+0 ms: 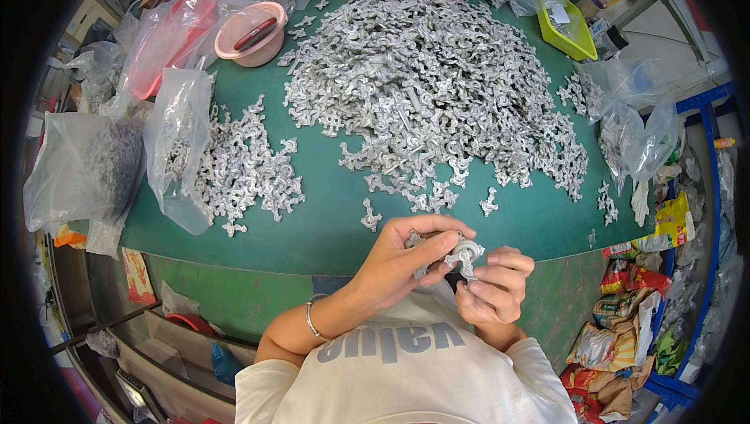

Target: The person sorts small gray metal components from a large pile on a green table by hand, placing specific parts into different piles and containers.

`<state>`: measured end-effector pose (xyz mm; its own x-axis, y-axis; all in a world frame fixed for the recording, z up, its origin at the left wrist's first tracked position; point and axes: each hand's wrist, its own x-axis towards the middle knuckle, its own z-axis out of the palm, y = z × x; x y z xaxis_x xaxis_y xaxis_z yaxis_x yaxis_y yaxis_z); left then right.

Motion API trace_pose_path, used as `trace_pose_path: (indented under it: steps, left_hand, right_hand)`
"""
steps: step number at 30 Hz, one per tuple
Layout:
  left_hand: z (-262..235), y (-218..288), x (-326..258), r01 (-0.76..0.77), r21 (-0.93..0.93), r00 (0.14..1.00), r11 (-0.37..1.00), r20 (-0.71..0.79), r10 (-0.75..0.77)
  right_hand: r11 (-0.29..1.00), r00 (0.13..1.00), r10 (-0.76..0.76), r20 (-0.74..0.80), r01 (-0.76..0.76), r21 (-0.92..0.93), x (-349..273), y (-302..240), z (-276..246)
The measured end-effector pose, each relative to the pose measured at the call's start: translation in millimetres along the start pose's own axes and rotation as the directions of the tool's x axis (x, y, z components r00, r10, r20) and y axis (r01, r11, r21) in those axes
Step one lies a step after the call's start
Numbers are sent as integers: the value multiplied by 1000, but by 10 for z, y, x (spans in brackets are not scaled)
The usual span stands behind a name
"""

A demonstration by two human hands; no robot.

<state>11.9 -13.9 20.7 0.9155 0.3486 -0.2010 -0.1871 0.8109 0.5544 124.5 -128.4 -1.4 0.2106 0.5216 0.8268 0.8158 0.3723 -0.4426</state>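
Watching from the head camera, I see the left hand [398,256] pinching a grey metal part [467,251] between thumb and fingers, while the right hand [496,291] curls at its four o'clock side. I cannot tell whether the right fingertips clamp the part or merely brush it. More grey metal [414,240] shows among the left fingers, so I judge that palm crowded: a shift of the thumb could let a piece slip.

The held part sits by the near edge of the green surface [328,244], and a fumble there could send it past the edge to the lap or floor. A twist with only one side well gripped might make it spin or jam.

Taking the hands as my clock centre, the big heap [426,80] rises towards twelve, steep enough that a nudge at its foot could start a slide. One loose part [489,202] lies between twelve and one, another [370,215] at ten; a careless wrist could sweep either away. The smaller heap [250,170], also near ten, touches a clear bag [176,154], and tugging that plastic could scatter pieces or mix the two heaps.
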Motion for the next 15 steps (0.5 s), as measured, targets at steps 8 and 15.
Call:
trace_pose_path:
  steps: [8, 15]
  left_hand:
    - [18, 10, 8, -20, 18, 1000, 1000, 14, 20]
    - [39, 22, 9, -27, 20, 999, 999, 20, 26]
  right_hand:
    - [1000, 1000, -7, 17, 8, -16, -7, -2, -26]
    - [1000, 1000, -12, 12, 13, -10, -27, 7, -16]
